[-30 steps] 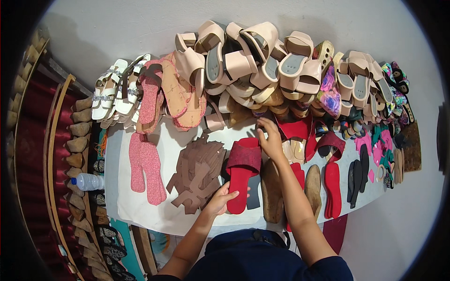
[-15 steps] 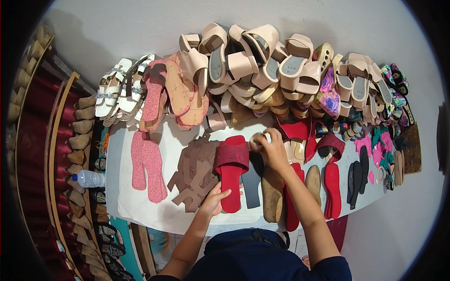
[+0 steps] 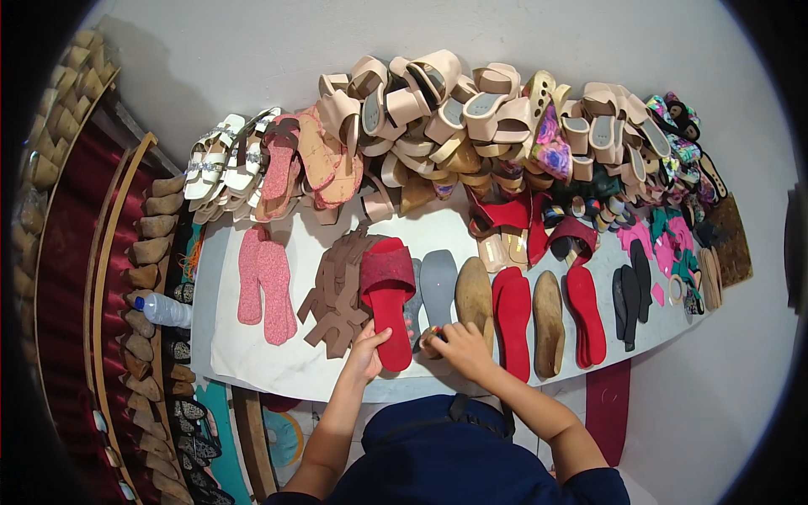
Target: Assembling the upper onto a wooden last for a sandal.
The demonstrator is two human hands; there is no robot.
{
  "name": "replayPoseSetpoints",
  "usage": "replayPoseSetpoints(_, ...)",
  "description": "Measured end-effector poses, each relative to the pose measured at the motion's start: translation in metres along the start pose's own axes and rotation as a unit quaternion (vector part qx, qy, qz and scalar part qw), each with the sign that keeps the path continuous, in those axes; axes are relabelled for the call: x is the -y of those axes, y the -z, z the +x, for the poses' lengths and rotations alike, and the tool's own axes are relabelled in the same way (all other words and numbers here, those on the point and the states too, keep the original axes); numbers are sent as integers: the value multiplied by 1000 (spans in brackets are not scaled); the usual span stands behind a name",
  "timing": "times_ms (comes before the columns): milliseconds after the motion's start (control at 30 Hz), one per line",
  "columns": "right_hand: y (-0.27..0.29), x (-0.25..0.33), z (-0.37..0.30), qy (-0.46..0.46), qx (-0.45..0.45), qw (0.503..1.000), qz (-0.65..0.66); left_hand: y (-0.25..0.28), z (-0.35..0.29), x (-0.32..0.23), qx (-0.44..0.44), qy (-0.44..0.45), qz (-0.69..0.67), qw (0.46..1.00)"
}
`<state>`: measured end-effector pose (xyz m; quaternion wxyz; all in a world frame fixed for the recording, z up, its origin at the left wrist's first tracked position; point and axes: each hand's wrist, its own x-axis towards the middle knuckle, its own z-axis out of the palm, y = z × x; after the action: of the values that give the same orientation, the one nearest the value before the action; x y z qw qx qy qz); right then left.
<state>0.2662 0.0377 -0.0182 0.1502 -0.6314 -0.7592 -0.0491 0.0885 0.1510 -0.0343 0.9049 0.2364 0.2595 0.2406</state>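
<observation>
My left hand (image 3: 364, 355) grips a red slide slipper (image 3: 391, 337) by its heel, the thumb on top of the footbed. The slipper has a wide, darker red patterned strap (image 3: 387, 273) and points away from me. Just right of its heel, at the table's near side, my right hand (image 3: 465, 348) is closed round a small roundish thing (image 3: 433, 339), mostly covered by my fingers; its kind cannot be made out. Beyond that hand lie a grey sole (image 3: 438, 290) and a wooden shoe last (image 3: 475, 299). Brown cut strap pieces (image 3: 337, 290) lie left of the slipper.
Red soles (image 3: 512, 324), a second wooden last (image 3: 548, 328) and more red soles (image 3: 587, 320) lie to the right. Pink speckled soles (image 3: 273, 290) lie left. Beige slides (image 3: 446, 101) pile along the wall. A plastic bottle (image 3: 166, 311) and racks of lasts (image 3: 151, 252) stand left.
My right hand has come down toward me from beyond the grey sole to beside the slipper's heel, still holding the roundish thing. The slipper stays in my left hand. The view has shifted slightly.
</observation>
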Motion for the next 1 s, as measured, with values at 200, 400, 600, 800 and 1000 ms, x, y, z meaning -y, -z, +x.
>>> replayPoseSetpoints(200,-24,29,-31,15,1,1000,-18,-11,-12,6,1,-10,-4,1000)
replayPoseSetpoints(400,-14,28,-48,-13,74,987,139,-9,-20,15,1,4,6,1000)
replayPoseSetpoints(600,5,26,-46,-123,55,943,303,-5,-25,19,0,-8,2,1000)
replayPoseSetpoints(800,-32,20,-37,-212,27,861,462,-10,-23,27,6,24,0,1000)
replayPoseSetpoints(1000,-11,-49,29,-365,-3,330,871,-18,-22,40,67,70,13,995)
